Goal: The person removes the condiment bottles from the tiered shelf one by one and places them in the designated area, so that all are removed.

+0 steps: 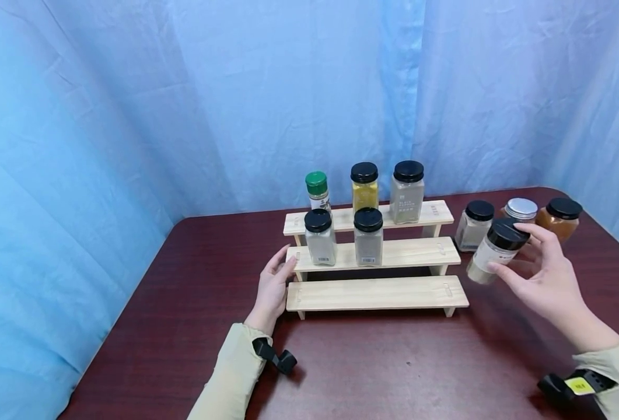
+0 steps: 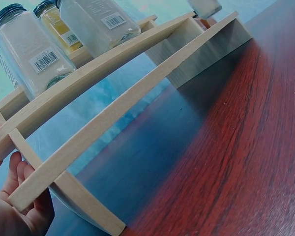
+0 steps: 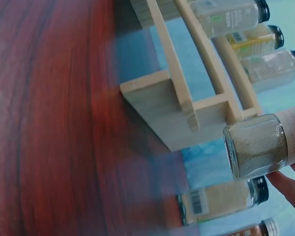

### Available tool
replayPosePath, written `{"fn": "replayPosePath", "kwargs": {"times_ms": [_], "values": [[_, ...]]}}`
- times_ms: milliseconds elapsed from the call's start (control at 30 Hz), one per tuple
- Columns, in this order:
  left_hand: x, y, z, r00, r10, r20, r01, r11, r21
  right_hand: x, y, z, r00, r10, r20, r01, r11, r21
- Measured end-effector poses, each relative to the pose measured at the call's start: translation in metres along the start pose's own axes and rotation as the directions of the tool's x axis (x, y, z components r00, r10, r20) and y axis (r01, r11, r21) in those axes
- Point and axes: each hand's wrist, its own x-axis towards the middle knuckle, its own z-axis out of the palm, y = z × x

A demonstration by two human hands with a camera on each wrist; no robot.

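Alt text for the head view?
The right hand holds a tilted, black-capped jar beside a three-step wooden rack, whose left end the left hand holds. Five jars stand on its upper two steps; three more stand on the table to the right.

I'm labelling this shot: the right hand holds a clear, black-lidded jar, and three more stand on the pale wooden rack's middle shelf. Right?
Not quite: the head view shows two jars, not three, on the middle shelf of the pale wooden rack. The right hand does hold a clear, black-lidded jar.
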Motion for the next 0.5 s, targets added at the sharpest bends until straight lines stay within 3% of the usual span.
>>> {"fn": "replayPosePath", "kwargs": {"times_ms": [500], "values": [[0.0, -0.001, -0.001, 1.0, 0.001, 0.005, -0.001, 1.0, 0.029, -0.003, 0.027, -0.001, 0.996, 0.038, 0.079, -0.033, 0.998, -0.057]]}}
